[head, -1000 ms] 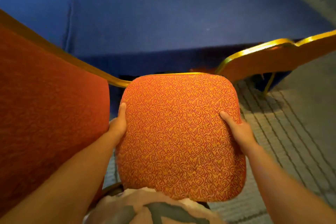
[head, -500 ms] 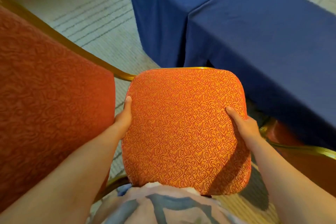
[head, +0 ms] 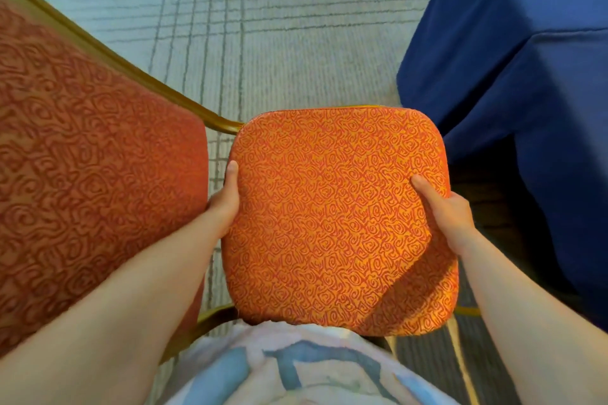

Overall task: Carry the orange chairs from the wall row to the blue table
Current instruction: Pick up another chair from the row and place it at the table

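Left hand (head: 225, 204) clutched the left edge of the orange chair (head: 335, 217), right hand (head: 444, 214) the right edge; blue table (head: 526, 59) just beside, perhaps touching.

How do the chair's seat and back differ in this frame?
The seat looks bright orange; the back looks darker and redder. The left hand and right hand grip the seat's edges; neither holds the back. The seat fills the middle of the view; the back runs off the left edge. Both share swirl-patterned fabric and a gold frame.
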Tool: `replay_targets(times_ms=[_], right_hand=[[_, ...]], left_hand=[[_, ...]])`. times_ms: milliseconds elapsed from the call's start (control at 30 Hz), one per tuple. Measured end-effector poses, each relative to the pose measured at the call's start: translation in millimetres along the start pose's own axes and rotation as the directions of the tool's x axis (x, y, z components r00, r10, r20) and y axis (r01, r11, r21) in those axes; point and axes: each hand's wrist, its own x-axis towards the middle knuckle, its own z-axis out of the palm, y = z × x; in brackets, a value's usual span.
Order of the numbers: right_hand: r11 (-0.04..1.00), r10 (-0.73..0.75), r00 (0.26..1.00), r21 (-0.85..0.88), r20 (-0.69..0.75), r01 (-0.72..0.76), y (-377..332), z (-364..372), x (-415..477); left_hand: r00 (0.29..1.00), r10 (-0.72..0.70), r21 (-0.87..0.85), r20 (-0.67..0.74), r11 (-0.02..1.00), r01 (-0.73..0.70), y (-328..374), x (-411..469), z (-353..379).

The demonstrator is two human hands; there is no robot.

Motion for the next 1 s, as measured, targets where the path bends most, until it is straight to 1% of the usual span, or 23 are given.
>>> replay_targets(times_ms=[67, 167, 233, 300, 367, 467, 567, 633, 733, 800, 933, 1000], right_hand=[[0.998, -0.037, 0.999, -0.044, 0.035, 0.038, -2.3, 8.0, -13.7], [0.984, -0.092, 0.994, -0.149, 0.052, 0.099, -6.4, 16.8, -25.9], [0.978, -0.1, 0.992, -0.176, 0.073, 0.111, -10.3, 22.4, -32.4], [0.978, -0.082, 0.992, -0.185, 0.091, 0.098, -12.9, 27.6, -35.6], [0.977, -0.054, 0.993, -0.2, 0.106, 0.075, -10.6, 31.3, -32.9], [0.984, -0.023, 0.99, -0.171, 0.138, 0.047, 0.3, 32.3, -28.1], [0.987, 0.01, 0.991, -0.162, 0.132, 0.012, 23.5, 30.6, -13.1], [0.987, 0.02, 0.993, -0.163, 0.12, 0.0, 37.4, 28.7, -0.7], [0.98, 0.059, 0.994, -0.193, 0.09, -0.041, 55.4, 26.8, 25.5], [0.979, 0.075, 0.993, -0.194, 0.094, -0.056, 65.1, 26.5, 44.5], [0.98, 0.11, 0.991, -0.174, 0.076, -0.096, 84.6, 27.6, 83.0], [0.979, 0.123, 0.99, -0.172, 0.065, -0.111, 96.1, 29.8, 102.1]], left_hand=[[0.999, -0.045, -0.087, -0.018, 0.995, 0.043, -26.1, -10.6, -20.7], [0.99, -0.142, -0.178, -0.001, 0.974, 0.14, -66.1, -9.9, -39.8], [0.983, -0.175, -0.2, -0.048, 0.966, 0.162, -85.3, -10.9, -48.0], [0.984, -0.157, -0.193, -0.088, 0.971, 0.138, -88.2, -23.2, -54.4], [0.987, -0.139, -0.186, -0.078, 0.975, 0.122, -88.1, -30.1, -54.0], [0.985, -0.12, -0.158, -0.122, 0.982, 0.1, -93.9, -26.9, -45.1], [0.973, -0.196, -0.162, -0.121, 0.971, 0.175, -103.3, -17.0, -30.0], [0.967, -0.223, -0.14, -0.124, 0.969, 0.205, -106.2, -8.2, -16.6], [0.965, -0.231, -0.071, -0.124, 0.972, 0.224, -110.2, 14.4, 7.1], [0.967, -0.23, -0.031, -0.113, 0.973, 0.228, -107.7, 24.5, 22.6], [0.955, -0.277, -0.005, -0.107, 0.961, 0.278, -104.6, 52.1, 53.2], [0.954, -0.274, 0.007, -0.126, 0.961, 0.277, -106.4, 70.2, 70.4]])
